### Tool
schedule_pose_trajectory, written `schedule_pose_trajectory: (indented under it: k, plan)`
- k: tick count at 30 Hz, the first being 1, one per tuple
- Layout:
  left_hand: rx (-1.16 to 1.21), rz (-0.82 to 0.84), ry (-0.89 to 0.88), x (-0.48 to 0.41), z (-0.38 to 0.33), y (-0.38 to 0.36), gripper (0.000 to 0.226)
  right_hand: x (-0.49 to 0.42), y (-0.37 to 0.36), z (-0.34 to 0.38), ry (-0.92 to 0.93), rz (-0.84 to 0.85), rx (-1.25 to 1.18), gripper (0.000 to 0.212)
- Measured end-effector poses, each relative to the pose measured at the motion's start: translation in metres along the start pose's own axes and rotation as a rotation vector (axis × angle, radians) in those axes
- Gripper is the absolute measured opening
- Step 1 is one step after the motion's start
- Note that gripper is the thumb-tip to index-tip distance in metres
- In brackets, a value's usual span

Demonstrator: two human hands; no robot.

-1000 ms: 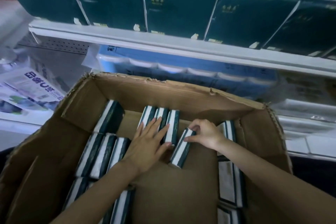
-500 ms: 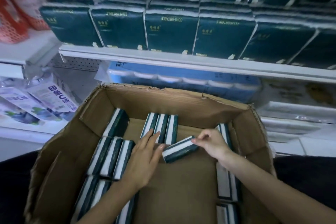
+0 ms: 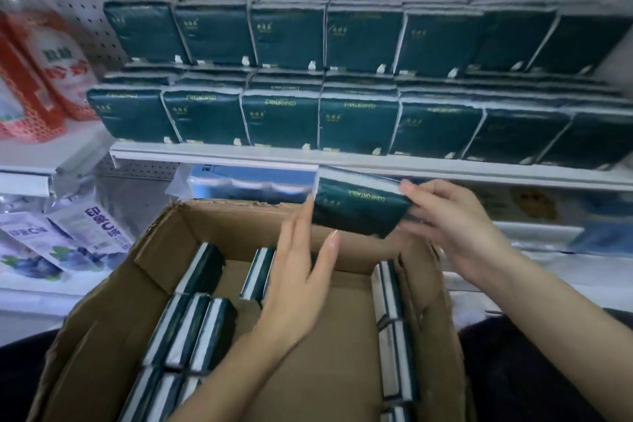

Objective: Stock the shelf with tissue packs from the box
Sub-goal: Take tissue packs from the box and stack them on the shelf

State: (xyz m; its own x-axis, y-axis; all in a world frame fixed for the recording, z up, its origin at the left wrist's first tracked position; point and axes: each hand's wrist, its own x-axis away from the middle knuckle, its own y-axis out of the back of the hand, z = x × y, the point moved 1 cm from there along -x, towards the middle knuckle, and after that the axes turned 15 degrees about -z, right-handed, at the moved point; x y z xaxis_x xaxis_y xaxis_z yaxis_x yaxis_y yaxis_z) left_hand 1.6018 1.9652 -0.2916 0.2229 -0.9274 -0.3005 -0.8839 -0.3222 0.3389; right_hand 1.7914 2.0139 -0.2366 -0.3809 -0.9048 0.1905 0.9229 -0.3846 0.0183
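My right hand pinches tissue pack by end; left hand open, at other end; judged light, squashy, slick: hold ends

The open brown corrugated cardboard box is matt, its torn rim rough. The dark green plastic-wrapped tissue pack looks glossy and smooth. The white painted metal shelf shines faintly.
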Motion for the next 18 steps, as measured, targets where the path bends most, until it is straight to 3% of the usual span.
schedule_pose_trajectory:
  k: [7, 9, 14, 18]
  plan:
    - [0.057, 0.043, -0.173, -0.046, -0.074, -0.039, 0.063, -0.021, 0.048, 0.062, 0.267, -0.107, -0.034, 0.075]
    - [0.045, 0.103, -0.22, -0.06, -0.093, -0.055, 0.066, -0.034, 0.061, 0.077, 0.403, -0.141, 0.055, 0.072]
    - [0.126, 0.238, -0.182, -0.109, -0.149, -0.09, 0.057, -0.072, 0.096, 0.116, 0.783, -0.249, 0.211, 0.039]
    - [-0.188, 0.333, -0.458, -0.161, -0.188, -0.102, 0.059, -0.119, 0.129, 0.147, 0.773, -0.322, 0.245, 0.035]
